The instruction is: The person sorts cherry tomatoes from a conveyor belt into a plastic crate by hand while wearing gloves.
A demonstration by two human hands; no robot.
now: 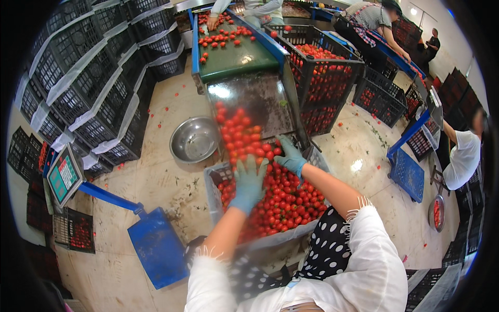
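Small red tomatoes (284,199) fill a crate lined with pale sheeting (269,241) in front of me. More tomatoes (239,132) lie bunched at the foot of a metal chute (257,101), below a green conveyor belt (234,58). My left hand (249,181), in a thin blue-green glove, rests on the tomatoes at the chute's lower end, fingers apart. My right hand (290,156), gloved alike, touches the tomatoes at the chute's right side, thumb and fingers spread. Neither hand is closed around a tomato, as far as I see.
A steel bowl (195,139) stands left of the chute, a blue platform scale (158,245) nearer me. Stacked black crates (93,78) rise at left; a tomato-filled crate (323,66) stands right. Another person's hand (211,23) is at the belt's far end. Another scale (407,171) stands right.
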